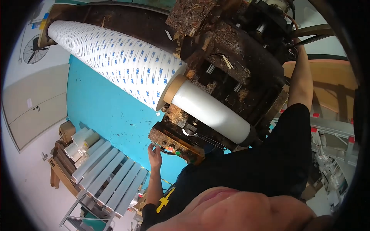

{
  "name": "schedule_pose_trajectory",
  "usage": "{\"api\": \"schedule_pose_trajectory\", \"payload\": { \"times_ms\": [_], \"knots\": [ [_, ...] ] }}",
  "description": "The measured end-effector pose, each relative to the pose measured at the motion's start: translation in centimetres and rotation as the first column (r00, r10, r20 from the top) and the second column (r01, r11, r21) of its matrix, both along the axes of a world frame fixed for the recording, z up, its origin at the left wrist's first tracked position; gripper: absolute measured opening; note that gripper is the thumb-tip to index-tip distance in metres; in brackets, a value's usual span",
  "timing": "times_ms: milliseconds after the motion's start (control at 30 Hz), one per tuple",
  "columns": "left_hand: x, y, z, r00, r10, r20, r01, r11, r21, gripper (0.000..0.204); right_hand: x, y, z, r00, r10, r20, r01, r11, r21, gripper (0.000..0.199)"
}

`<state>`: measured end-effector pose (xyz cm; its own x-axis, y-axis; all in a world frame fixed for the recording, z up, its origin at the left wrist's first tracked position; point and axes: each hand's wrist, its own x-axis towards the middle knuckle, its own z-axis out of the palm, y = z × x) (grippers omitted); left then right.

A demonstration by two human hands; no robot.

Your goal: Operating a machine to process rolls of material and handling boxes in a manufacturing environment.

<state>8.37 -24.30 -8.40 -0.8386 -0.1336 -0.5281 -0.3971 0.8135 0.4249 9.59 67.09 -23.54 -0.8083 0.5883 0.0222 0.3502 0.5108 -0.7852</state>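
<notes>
A long printed white roll [127, 57] with blue marks lies across a grimy dark machine [239, 50]. From its near end a cardboard core [174, 88] sticks out, then a narrower plain white roll [212, 111]. My left hand [155, 156] is beside the left end of a rust-brown control box [175, 144], fingers apart and holding nothing I can see. Red and green push buttons [170, 148] sit on that box. My right arm reaches up along the machine's far right side. Its hand [295, 48] is partly behind black fittings and a cable, so its fingers are hidden.
Several wrapped rolls [111, 177] lie on a metal rack at lower left, by cardboard boxes [61, 169]. A wrench [208, 140] rests below the plain roll. A fan [35, 50] and a door [34, 104] are at left, an aluminium ladder-like frame [335, 127] at right.
</notes>
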Motion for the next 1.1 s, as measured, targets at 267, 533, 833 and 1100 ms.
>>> {"api": "schedule_pose_trajectory", "payload": {
  "times_ms": [267,533,833,1100],
  "knots": [
    [-11.1,10.2,8.4,0.712,-0.242,-0.659,0.27,0.961,-0.06,0.035,-1.0,0.0,0.6,1.0,0.017,0.003,-0.017,1.0,-0.01,0.035],
    [-15.9,23.6,14.1,0.477,-0.371,-0.797,0.578,0.816,-0.034,0.031,-2.8,0.5,1.1,0.999,0.023,0.022,-0.022,0.999,-0.037,0.034],
    [-17.1,22.6,14.0,0.534,-0.423,-0.732,0.589,0.808,-0.037,0.027,-2.4,0.3,0.3,0.999,0.021,0.049,-0.016,0.994,-0.112,0.033],
    [-17.4,22.4,13.7,0.441,-0.491,-0.752,0.63,0.765,-0.13,0.032,-1.2,-0.1,0.7,0.998,-0.021,0.053,0.03,0.985,-0.17,0.032]
  ]
}}
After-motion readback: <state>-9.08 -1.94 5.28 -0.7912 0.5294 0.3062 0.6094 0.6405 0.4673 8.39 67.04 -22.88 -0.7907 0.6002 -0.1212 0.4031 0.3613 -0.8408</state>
